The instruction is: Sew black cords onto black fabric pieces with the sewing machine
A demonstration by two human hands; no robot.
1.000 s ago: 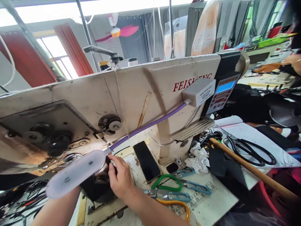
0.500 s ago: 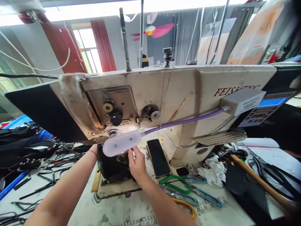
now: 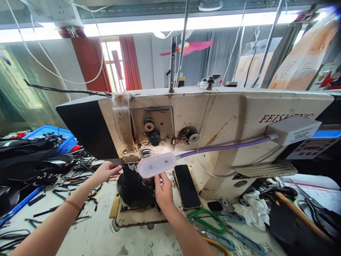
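A black fabric piece (image 3: 134, 190) sits bunched on the sewing machine's bed, under the head of the sewing machine (image 3: 226, 113). My left hand (image 3: 106, 171) is at its upper left edge, thumb and fingertips pinched together there. On the other side, my right hand (image 3: 163, 191) pinches the piece's right edge, its fingertips just below the lamp. That oval white lamp (image 3: 157, 165), on a purple flexible neck (image 3: 223, 146), hangs in front of the needle area and hides most of it.
A phone (image 3: 187, 186) lies right of my right hand. Green-handled scissors (image 3: 207, 217), blue thread snips (image 3: 242, 238), crumpled tissue (image 3: 254, 209) and a wooden-handled tool (image 3: 301, 215) lie farther right. Black straps (image 3: 61, 197) and a blue basket (image 3: 66, 142) are at left.
My left hand has come out from behind the black piece to its upper left edge. My right hand stays at the right edge. The camera view has tilted up and shifted left.
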